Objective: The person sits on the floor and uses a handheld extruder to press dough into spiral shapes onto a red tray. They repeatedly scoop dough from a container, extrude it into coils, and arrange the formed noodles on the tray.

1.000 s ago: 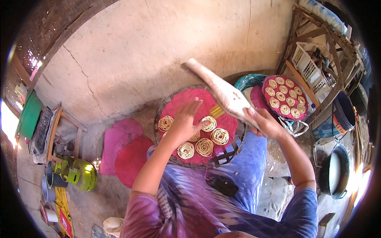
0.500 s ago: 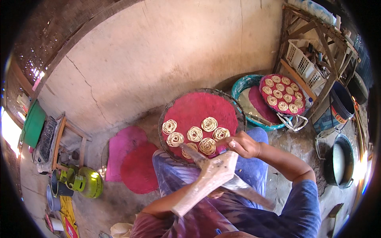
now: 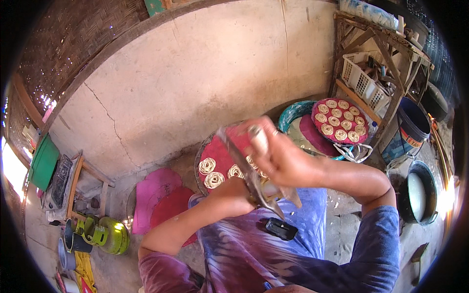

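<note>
A wooden hand press of crossed bars [image 3: 248, 172] is held up over my lap, tilted and partly smeared by motion. My right hand [image 3: 287, 157] is closed round its upper wooden handle. My left hand [image 3: 235, 197] is closed at the press's lower middle, its fingers mostly hidden. Behind the hands lies a round tray with a red cloth [image 3: 217, 149]. Coiled pale noodle-like rosettes [image 3: 214, 180] sit on the cloth, some covered by my arms and the press. A small black container [image 3: 281, 228] rests on my lap.
At the right, a second red tray of rosettes [image 3: 340, 120] sits on a teal basin [image 3: 289, 113]. Beyond are a wooden rack [image 3: 364, 39], a bucket [image 3: 408, 132] and a dark basin [image 3: 434, 195]. At left are pink cloths [image 3: 151, 188] and a green gas cylinder [image 3: 112, 235].
My right hand has risen from beside the rosettes to the press handle. The press has turned steeper, and my left forearm has come up over the tray's near edge. The black container now shows.
</note>
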Tool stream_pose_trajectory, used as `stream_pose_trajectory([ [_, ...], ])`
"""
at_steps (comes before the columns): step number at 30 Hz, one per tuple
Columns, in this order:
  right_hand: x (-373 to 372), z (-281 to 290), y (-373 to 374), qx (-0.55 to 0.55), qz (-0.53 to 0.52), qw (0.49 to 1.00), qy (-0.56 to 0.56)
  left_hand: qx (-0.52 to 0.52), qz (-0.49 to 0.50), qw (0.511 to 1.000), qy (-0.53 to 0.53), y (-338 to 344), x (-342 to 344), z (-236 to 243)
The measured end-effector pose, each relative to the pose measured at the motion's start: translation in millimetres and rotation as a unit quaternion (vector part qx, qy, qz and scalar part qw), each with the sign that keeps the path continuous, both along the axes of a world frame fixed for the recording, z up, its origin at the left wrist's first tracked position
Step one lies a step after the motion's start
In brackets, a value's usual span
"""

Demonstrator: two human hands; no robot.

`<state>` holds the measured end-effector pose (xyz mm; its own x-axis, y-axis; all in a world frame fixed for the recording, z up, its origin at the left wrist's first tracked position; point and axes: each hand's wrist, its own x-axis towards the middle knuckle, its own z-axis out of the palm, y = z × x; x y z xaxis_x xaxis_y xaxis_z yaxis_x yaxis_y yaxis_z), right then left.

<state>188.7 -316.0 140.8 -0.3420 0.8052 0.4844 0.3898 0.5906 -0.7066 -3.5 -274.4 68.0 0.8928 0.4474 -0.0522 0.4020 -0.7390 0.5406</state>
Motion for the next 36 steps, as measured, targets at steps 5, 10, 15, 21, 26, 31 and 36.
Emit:
stream_pose_trajectory([
  [5,89,5,13,-0.041,-0.204,0.909,0.362,0.147,0.166,0.967,-0.127,23,-52,-22],
  [10,117,-18,43,0.153,-0.205,0.759,0.599,-0.391,0.248,0.685,-0.563,32,-9,-58],
  [15,77,-88,98,0.038,-0.084,0.746,0.659,-0.15,0.335,0.643,-0.672,60,41,-28],
  [21,188,-192,109,-0.21,-0.371,0.866,-0.261,0.022,0.249,0.669,-0.7,130,-11,27],
  [26,235,-281,108,-0.305,-0.395,0.73,-0.467,0.423,0.24,0.746,-0.455,162,-1,33],
  [31,242,-283,122,-0.268,-0.358,0.73,-0.517,0.4,0.264,0.802,-0.355,170,9,43],
  [36,265,-263,119,-0.193,-0.332,0.695,-0.608,0.484,0.197,0.785,-0.332,176,-4,42],
])
